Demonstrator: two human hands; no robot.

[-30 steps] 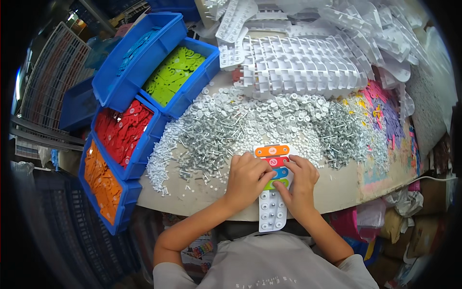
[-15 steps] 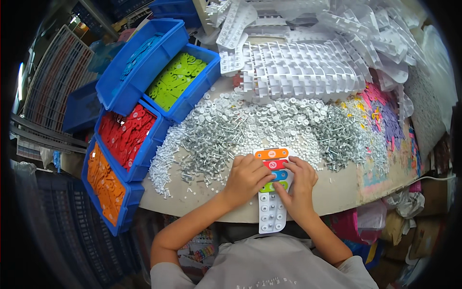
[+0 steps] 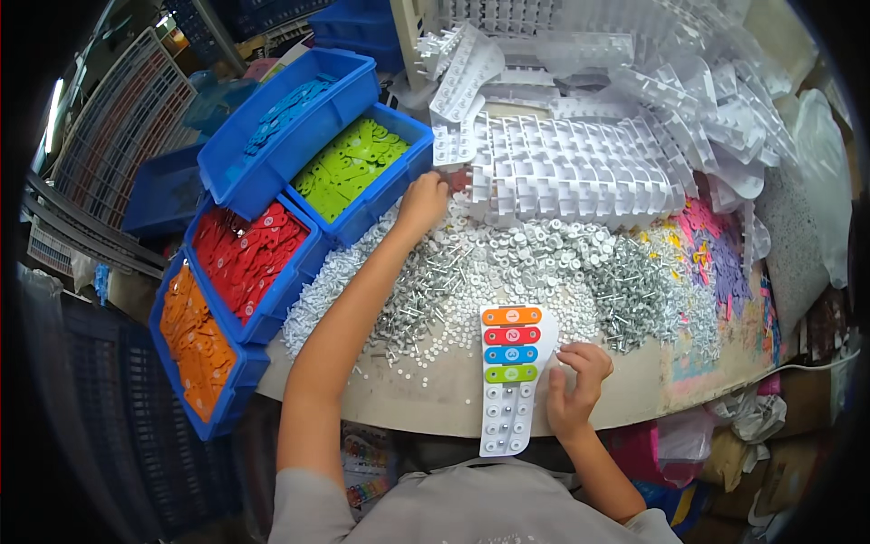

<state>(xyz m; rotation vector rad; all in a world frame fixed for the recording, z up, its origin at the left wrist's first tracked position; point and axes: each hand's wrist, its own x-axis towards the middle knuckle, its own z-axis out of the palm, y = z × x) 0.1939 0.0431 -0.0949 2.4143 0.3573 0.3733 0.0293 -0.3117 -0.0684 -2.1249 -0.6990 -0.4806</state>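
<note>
At the table's (image 3: 426, 399) near edge, the white tray (image 3: 546, 341) lies with its end overhanging. The left hand (image 3: 423, 205) has left it and now reaches toward the stacked white trays (image 3: 580, 172), fingers curled; I can't quite tell whether they pinch anything. The right hand (image 3: 577, 392) has drawn off just beside it, thumb and bent fingers apart. Its long axis runs lengthwise away from the person (image 3: 462, 508), coloured strips (image 3: 501, 335) farthest.

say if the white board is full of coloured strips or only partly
Partly full: the white board has four coloured strips at the far end, none nearer.
</note>
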